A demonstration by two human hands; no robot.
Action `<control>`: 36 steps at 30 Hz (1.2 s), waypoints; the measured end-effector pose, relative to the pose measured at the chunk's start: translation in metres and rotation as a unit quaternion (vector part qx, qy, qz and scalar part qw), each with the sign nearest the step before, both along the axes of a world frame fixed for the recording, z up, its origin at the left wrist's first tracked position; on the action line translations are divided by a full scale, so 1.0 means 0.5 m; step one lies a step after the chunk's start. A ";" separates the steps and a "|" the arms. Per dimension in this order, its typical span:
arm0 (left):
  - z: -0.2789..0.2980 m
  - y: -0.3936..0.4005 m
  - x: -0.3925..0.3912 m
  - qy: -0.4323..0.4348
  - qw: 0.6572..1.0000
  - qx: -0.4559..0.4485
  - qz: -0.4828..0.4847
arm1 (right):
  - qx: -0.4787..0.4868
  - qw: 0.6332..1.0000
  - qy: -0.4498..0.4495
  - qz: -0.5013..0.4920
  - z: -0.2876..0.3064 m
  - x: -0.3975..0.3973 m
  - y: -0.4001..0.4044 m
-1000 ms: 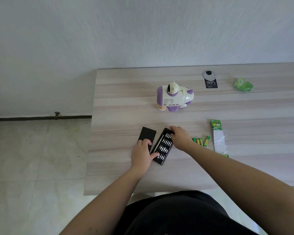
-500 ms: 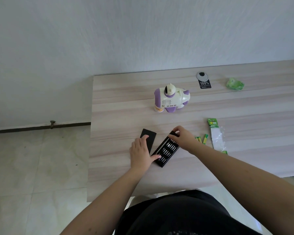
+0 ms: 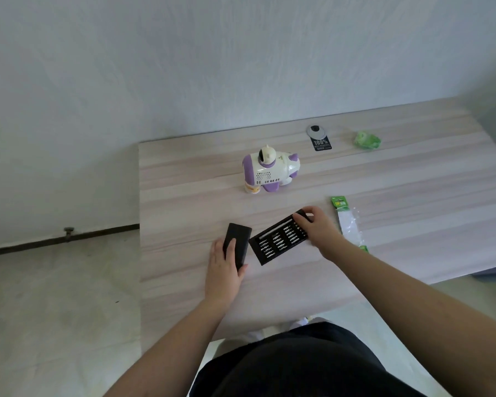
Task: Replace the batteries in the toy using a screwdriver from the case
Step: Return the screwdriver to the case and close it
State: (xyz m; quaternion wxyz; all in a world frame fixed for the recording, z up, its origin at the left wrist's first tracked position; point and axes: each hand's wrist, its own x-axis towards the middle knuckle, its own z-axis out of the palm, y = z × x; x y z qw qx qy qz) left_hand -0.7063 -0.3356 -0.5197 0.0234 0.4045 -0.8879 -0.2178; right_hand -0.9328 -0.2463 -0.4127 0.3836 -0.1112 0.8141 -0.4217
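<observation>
Head view: green wrapper [image 3: 367,139] beyond toy [image 3: 270,173]

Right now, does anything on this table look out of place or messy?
Mostly tidy. A crumpled green wrapper lies loose at the far right, and an opened battery pack sits near the right hand. The toy stands upright, intact.
</observation>
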 end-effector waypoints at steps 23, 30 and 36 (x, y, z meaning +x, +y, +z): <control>0.214 -0.004 0.011 0.114 0.990 0.074 -0.030 | -0.112 0.991 0.074 -0.021 0.107 -0.170 0.053; 0.263 0.037 -0.018 0.156 0.985 0.054 -0.052 | -0.130 0.990 0.047 0.007 0.122 -0.180 0.061; 0.278 0.047 -0.029 0.157 0.982 0.023 -0.105 | -0.136 0.991 0.015 0.004 0.116 -0.185 0.071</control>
